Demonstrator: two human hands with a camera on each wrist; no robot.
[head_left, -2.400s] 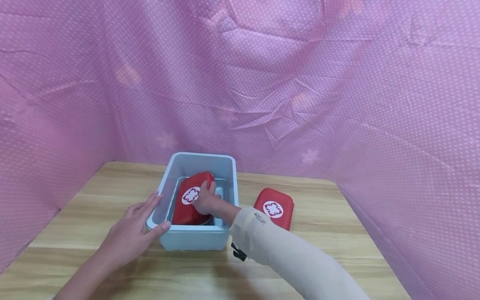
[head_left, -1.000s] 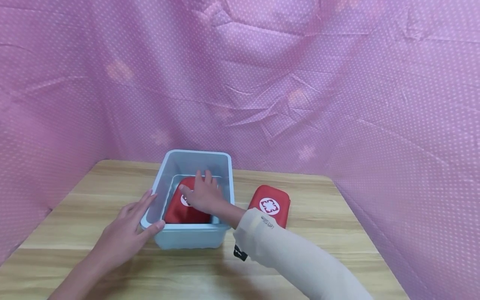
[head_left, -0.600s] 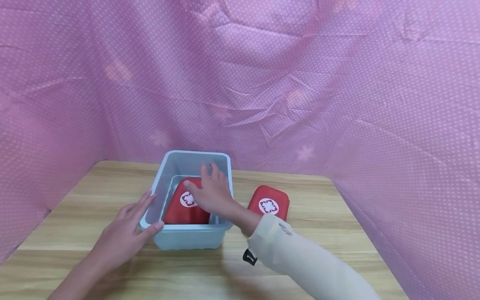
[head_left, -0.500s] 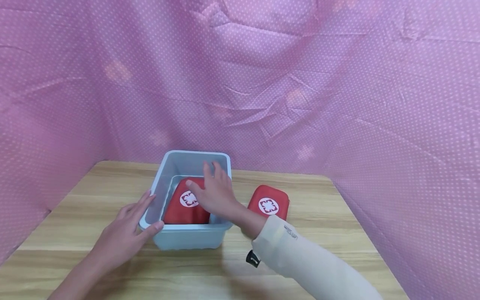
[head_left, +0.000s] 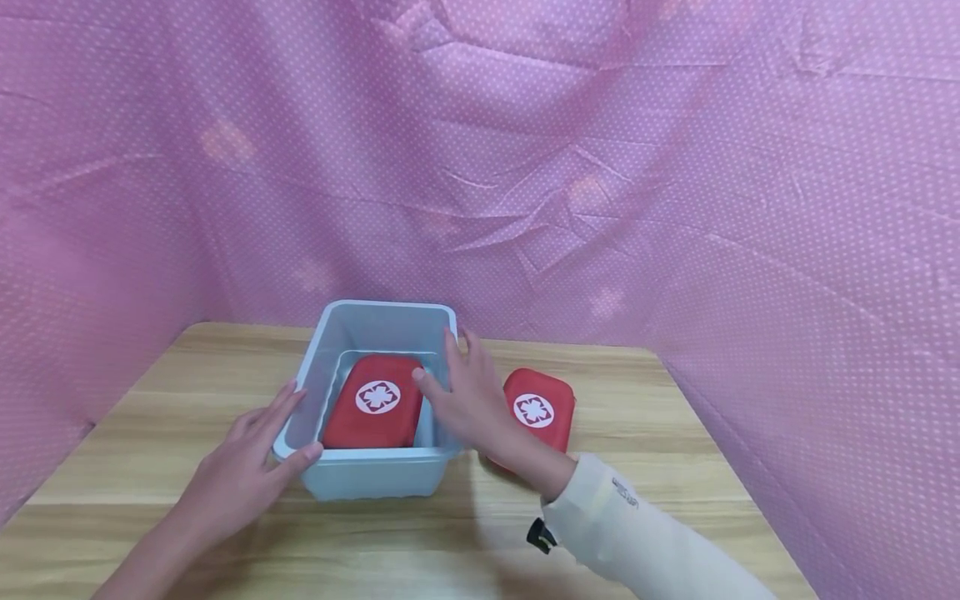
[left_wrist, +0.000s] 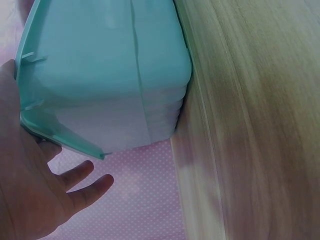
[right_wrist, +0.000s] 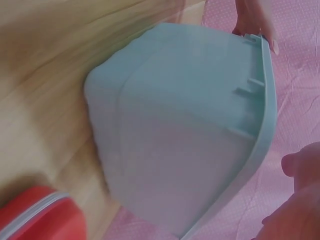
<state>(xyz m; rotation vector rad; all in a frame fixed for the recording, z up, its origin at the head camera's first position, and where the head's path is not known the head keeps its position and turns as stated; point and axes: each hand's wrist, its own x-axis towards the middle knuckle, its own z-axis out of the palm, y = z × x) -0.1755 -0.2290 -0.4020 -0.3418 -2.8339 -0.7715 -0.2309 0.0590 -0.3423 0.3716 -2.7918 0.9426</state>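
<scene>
Inside the light blue plastic bin [head_left: 375, 477] lies a red zip case [head_left: 372, 425] bearing a white round emblem. My left hand [head_left: 243, 462] rests at the bin's front left corner, thumb on the front rim and fingertips along the left rim. In the left wrist view, two of its fingers [left_wrist: 87, 195] stretch out past the rim. My right hand [head_left: 476, 400] is over the bin's right rim with fingers spread and nothing held. A second red case [head_left: 538, 408] with the same emblem lies on the table right of the bin, partly hidden behind the right wrist.
A wood-grain table [head_left: 675, 500] carries the bin and the second case. Pink dotted cloth [head_left: 525, 167] hangs behind it and along both sides. A dark buckle [head_left: 541, 536] sits at the edge of the pale right sleeve [head_left: 637, 525].
My right hand has released the red case in the bin and moved right, out to the right rim. That case now lies flatter in the bin. The left hand stays at the rim.
</scene>
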